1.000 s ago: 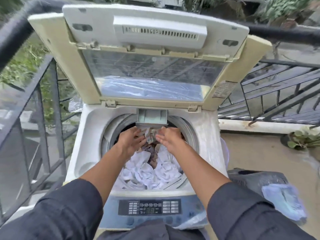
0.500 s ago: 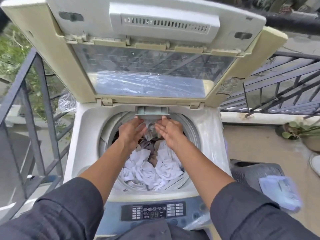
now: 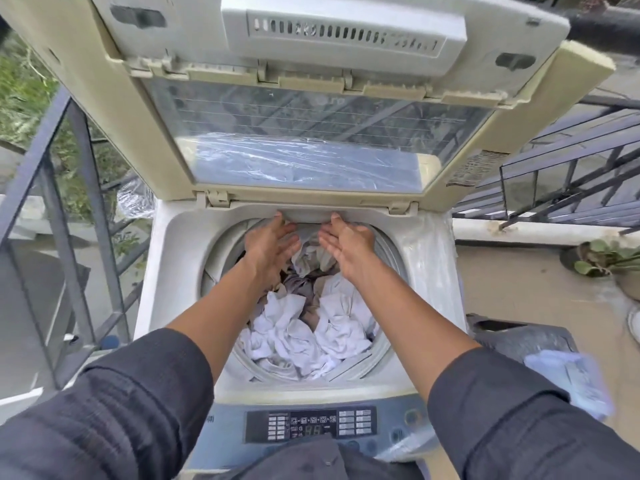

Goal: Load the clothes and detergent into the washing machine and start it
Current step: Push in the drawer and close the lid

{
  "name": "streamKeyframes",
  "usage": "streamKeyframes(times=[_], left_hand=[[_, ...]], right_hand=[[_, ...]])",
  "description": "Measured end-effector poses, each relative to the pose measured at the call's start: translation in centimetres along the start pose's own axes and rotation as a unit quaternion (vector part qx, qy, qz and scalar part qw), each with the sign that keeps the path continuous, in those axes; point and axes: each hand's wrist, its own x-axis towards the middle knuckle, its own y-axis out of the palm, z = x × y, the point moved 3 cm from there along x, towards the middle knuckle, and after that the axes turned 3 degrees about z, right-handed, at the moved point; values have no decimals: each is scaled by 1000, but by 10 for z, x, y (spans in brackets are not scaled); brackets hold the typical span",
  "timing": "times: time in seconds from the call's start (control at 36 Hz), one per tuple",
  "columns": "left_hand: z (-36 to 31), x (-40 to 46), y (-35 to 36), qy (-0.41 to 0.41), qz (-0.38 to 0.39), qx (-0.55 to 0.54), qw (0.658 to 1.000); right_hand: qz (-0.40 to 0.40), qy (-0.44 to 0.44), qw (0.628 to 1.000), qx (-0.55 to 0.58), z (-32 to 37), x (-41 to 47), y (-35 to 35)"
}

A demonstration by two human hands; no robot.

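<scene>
A: Head view: left hand and right hand, fingers straight, press the detergent drawer at twelve o'clock of the tub.

B: Clothes sit inside. Drawer looks flush; next, I'd say, drop the lid and use the control panel at six o'clock.
</scene>
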Motion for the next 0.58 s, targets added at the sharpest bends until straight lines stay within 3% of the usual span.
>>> streamKeyframes(times=[0.19, 0.39, 0.5, 0.58], left_hand=[[-5, -4, 8, -20, 3, 41, 999], [-6, -10, 2, -58, -36, 149, 986], [-10, -16, -3, -18, -14, 204, 979], [-14, -28, -5, 42, -4, 244, 969]], right_hand=[[4, 12, 1000, -17, 2, 4, -1], [24, 43, 997, -50, 3, -3, 6], [36, 31, 988, -149, 5, -9, -1], [2, -52, 961, -272, 16, -21, -8]])
